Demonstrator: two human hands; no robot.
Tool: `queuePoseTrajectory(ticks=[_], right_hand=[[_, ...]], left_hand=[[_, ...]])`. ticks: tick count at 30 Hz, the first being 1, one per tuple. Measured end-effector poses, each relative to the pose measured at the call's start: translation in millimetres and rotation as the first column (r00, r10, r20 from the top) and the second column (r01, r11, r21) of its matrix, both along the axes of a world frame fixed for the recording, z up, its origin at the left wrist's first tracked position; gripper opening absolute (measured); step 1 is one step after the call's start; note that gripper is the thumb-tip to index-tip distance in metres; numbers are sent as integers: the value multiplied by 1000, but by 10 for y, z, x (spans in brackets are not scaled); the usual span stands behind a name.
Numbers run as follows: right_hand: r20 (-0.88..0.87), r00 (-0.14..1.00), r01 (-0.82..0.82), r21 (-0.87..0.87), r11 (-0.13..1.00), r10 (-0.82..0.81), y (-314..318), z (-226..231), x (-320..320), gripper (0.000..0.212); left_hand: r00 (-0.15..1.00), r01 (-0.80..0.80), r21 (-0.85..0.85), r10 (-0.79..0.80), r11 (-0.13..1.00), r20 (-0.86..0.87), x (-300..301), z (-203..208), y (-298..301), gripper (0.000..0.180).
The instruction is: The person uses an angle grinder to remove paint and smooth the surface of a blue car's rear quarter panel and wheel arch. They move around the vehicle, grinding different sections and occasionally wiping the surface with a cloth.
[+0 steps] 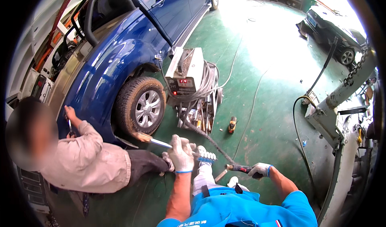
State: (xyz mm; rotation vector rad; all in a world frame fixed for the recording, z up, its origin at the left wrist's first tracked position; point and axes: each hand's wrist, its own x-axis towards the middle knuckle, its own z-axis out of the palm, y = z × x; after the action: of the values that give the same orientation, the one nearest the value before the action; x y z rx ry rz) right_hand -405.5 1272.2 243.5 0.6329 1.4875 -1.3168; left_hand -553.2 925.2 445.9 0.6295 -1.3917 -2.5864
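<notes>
My left hand (181,152), gloved white, sits low in the centre of the frame, clenched around a long metal tool (161,143). The tool's wooden-coloured end (141,137) points toward the lower left, near the bottom of the tyre (141,105) of the blue truck (116,62). My right hand (259,170), also gloved, is right of centre near the bottom, gripping the dark handle of a welding gun (240,168) whose hose (205,135) runs up to the machine (185,76) on a cart in the middle of the frame. A second person (86,158) crouches at lower left beside the wheel, one hand (70,114) raised against the body panel. The green floor (261,66) fills the upper middle; a dark car (333,29) stands at upper right.
</notes>
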Motion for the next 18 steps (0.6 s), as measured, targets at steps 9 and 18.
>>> queuePoseTrajectory(ticks=[9,18], right_hand=[[-23,630,769,-118,628,-776,-495,763,-1049,22],[-763,334,618,-267,740,-554,-673,3203,-3459,38]], left_hand=[[964,198,-254,-235,947,-123,-2018,455,-693,41],[970,220,-312,-173,924,171,-2573,-201,-1230,44]])
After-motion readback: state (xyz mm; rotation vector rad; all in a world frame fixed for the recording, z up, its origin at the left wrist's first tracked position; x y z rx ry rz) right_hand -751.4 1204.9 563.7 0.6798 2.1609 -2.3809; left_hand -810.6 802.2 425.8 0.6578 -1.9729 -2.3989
